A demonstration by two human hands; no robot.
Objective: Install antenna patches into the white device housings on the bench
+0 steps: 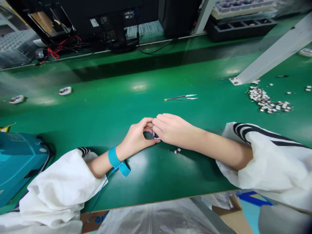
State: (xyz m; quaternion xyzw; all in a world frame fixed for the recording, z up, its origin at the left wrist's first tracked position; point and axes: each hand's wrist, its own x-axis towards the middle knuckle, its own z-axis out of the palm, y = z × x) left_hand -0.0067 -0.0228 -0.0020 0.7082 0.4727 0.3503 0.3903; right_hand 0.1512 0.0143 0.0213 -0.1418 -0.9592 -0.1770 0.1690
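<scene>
Both of my hands meet above the middle of the green bench. Between the thumb and fingers of my left hand (135, 136) is a small purple-and-white electronic part (155, 136), mostly covered. My right hand (170, 128) is closed over its right side, with the fingers curled against it and their tips hidden. A teal wrist strap (114, 157) with a cord circles my left wrist. Just below my right hand lie a couple of tiny white-and-dark components (176, 151). Beyond the hands, tweezers (181, 97) rest on the bench.
At right, a heap of small white components (260, 97) lies near a white metal post (270, 53). A teal machine (19, 162) stands at left. Two small wrapped-looking pieces, one a white-rimmed bundle (65, 91), lie far left. A monitor (109, 19) and trays line the back.
</scene>
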